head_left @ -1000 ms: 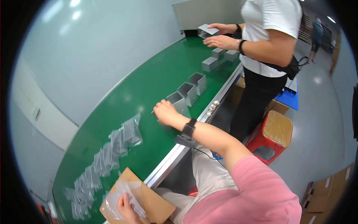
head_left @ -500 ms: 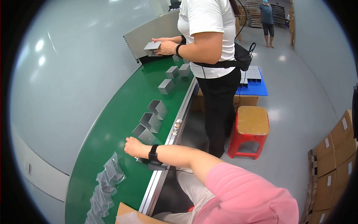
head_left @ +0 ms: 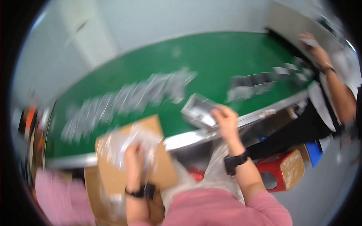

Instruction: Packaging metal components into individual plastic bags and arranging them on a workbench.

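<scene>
My right hand [head_left: 227,119] grips the end of a grey, open-sided box-shaped part [head_left: 200,112], held tilted above the front edge of the green-topped table [head_left: 203,56]. My left hand [head_left: 134,156] is closed, fingers bent together, at a heap of clear plastic bags [head_left: 118,147]. It seems to pinch a bag, though motion blurs the fingers. Those bags lie on a brown cardboard sheet [head_left: 166,171] at the table's near edge. A long row of grey parts in clear bags [head_left: 128,98] stretches across the left half of the table.
Unbagged grey parts [head_left: 250,84] stand toward the right. Beyond them a co-worker's hand [head_left: 309,39] holds a grey piece. A red stool [head_left: 273,171] is at the lower right. An open cardboard box [head_left: 92,192] and a pink sleeve [head_left: 62,196] are at the lower left.
My view has swung left. My right hand has left the row of unbagged parts and now carries one near me. My left hand has come into view at the plastic bags.
</scene>
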`<act>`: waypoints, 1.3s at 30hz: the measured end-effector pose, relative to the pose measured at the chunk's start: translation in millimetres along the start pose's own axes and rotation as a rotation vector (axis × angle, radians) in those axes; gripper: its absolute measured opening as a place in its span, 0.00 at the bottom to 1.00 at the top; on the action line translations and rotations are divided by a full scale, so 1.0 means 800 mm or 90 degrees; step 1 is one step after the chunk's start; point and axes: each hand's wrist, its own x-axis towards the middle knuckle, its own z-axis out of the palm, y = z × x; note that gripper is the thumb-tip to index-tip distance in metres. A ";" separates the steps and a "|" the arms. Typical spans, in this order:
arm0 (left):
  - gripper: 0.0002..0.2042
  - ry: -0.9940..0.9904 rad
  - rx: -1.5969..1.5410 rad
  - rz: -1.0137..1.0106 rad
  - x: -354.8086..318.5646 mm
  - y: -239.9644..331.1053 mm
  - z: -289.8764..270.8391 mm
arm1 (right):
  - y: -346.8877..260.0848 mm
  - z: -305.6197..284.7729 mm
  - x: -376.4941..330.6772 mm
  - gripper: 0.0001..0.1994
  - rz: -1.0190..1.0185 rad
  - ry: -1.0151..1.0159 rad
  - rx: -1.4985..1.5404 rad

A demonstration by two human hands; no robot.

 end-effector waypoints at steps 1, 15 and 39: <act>0.10 -0.002 0.017 -0.015 -0.002 0.002 0.004 | 0.000 0.000 -0.017 0.09 0.007 -0.037 -0.017; 0.03 0.053 -0.040 -0.060 -0.045 0.003 0.018 | 0.001 0.126 -0.092 0.07 -0.046 -0.246 -0.170; 0.05 0.185 -0.145 -0.110 -0.040 -0.008 0.034 | 0.042 0.109 -0.107 0.08 -0.120 -0.270 -0.195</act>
